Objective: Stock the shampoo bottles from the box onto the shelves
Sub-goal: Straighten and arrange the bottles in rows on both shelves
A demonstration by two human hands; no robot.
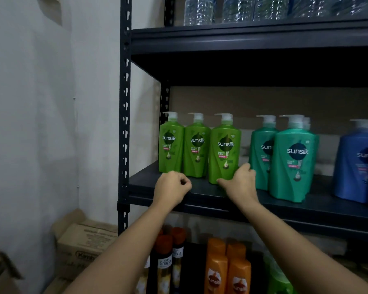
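Three light-green pump-top shampoo bottles (197,145) stand upright in a row at the left end of the dark shelf (210,192).

Taking the third green bottle (224,148) as landmark: bare shelf (145,183) lies in front and left of it; a narrow gap separates it from the teal bottles (289,158) on its right; open height remains above its pump.
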